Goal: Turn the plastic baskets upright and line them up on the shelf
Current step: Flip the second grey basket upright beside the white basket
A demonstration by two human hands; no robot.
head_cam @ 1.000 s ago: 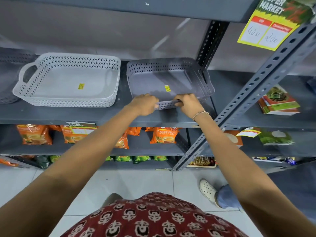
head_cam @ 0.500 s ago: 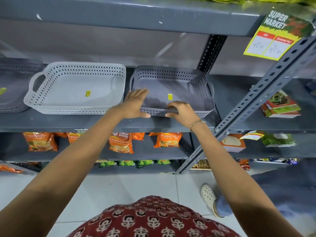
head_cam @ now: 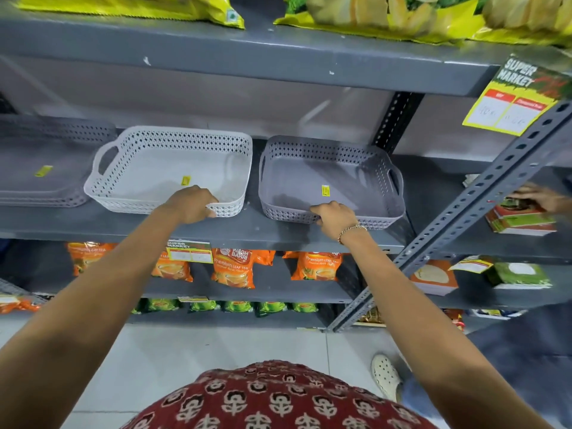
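Note:
Three perforated plastic baskets stand upright in a row on the grey metal shelf [head_cam: 247,227]. My left hand [head_cam: 192,204] grips the front rim of the white basket [head_cam: 154,168] in the middle. The front rim of the grey basket [head_cam: 346,178] on the right is held by my right hand [head_cam: 335,216], which wears a bracelet. A second grey basket [head_cam: 46,168] sits at the far left, partly cut off by the frame edge. Each basket has a small yellow sticker inside.
A slanted perforated steel upright [head_cam: 483,193] crosses just right of the grey basket. Orange tea packets [head_cam: 232,267] fill the shelf below. Yellow bags [head_cam: 387,13] lie on the shelf above. Another person's hand [head_cam: 538,195] touches boxes [head_cam: 520,219] at far right; their shoe [head_cam: 385,377] is on the floor.
The grey basket went from tilted to flat on the shelf. My left hand left it and took the white basket's front rim. My right hand stayed on the grey basket.

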